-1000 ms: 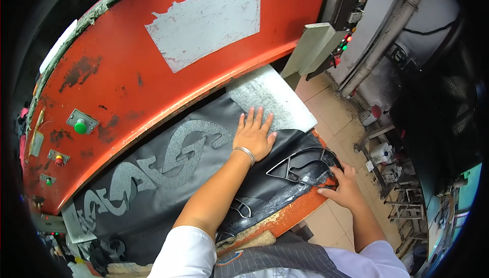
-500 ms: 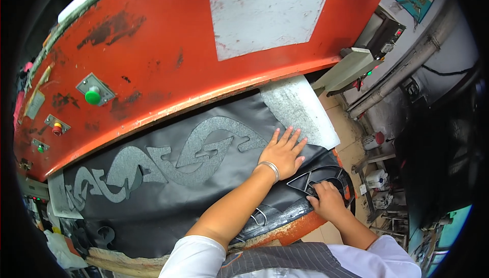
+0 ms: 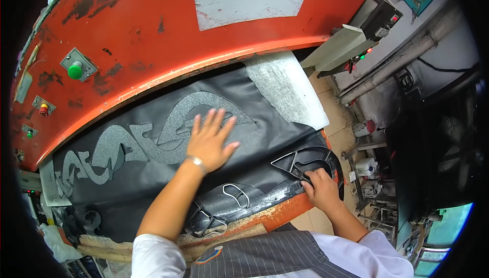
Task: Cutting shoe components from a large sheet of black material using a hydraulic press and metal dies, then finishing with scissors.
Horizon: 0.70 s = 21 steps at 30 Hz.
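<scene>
A black, leather-like sheet (image 3: 277,127) lies over a pale, scored board (image 3: 282,87). Curved shapes cut out of the sheet let the grey surface under it show. My left hand (image 3: 210,145) is open, palm down with fingers spread, over the middle of the sheet beside the largest cutout; whether it presses on the sheet I cannot tell. At the near right edge lies a cutting die (image 3: 291,159) of thin metal strip with curved outlines. Its near rim is in the closed fingers of my right hand (image 3: 322,189), whose fingertips are partly hidden.
More metal dies rest along the near edge: a small loop (image 3: 237,196) and a larger frame (image 3: 206,224). Beyond the sheet stretches the red machine beam (image 3: 147,48) with a green button (image 3: 75,70) and a red button (image 3: 44,110). Black scraps (image 3: 91,221) lie near left.
My left hand has moved left across the sheet, from its right edge to its middle. My right hand stays at the die. The view has shifted slightly, showing more of the near dies.
</scene>
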{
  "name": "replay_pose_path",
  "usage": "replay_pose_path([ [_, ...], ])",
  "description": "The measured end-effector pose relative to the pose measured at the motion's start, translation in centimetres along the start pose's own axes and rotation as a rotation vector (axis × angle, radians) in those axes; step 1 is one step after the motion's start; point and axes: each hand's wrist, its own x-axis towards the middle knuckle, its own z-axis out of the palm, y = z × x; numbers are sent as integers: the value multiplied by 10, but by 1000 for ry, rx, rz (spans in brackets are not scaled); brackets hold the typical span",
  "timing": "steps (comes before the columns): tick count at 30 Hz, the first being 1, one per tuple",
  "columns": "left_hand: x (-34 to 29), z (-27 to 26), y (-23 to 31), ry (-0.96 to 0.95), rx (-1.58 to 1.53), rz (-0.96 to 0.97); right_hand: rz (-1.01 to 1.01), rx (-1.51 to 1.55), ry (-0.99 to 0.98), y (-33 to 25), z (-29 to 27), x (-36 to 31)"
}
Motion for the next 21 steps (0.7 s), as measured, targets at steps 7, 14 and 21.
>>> replay_pose_path([
  [7, -95, -23, -20, 19, 92, -185, -108, -40, -23, 4, -8, -8],
  [14, -134, -22, -17, 96, 62, -191, -238, -173, 181, 12, -28, -11],
  [21, -144, -14, -19, 123, 21, -145, 250, -111, -211, 39, -61, 14],
])
